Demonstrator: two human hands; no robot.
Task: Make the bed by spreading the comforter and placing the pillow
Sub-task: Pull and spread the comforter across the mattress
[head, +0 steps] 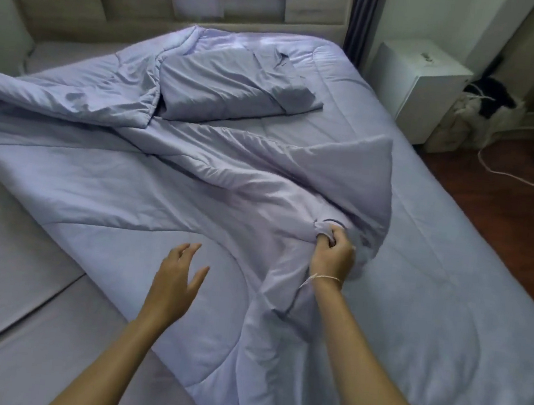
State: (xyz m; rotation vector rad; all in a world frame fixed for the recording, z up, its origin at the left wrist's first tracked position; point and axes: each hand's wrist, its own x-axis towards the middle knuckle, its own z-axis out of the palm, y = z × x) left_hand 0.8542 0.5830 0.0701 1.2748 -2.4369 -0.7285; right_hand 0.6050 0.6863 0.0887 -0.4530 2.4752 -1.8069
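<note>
A lavender comforter [136, 182] lies rumpled and partly folded across the bed. My right hand [332, 255] grips a bunched fold of it near the middle right, fingers curled into the fabric. My left hand [175, 278] hovers just above the comforter with fingers spread and holds nothing. A pillow [225, 89] in a matching lavender case lies on the comforter toward the head of the bed, partly wrapped by a raised fold on its left.
Grey sheet [2, 290] shows on the bed's left side. A wooden headboard [81, 8] stands at the back under a window. A white cabinet [426, 84] sits right of the bed, with a bag and a cord on the wooden floor [505, 207].
</note>
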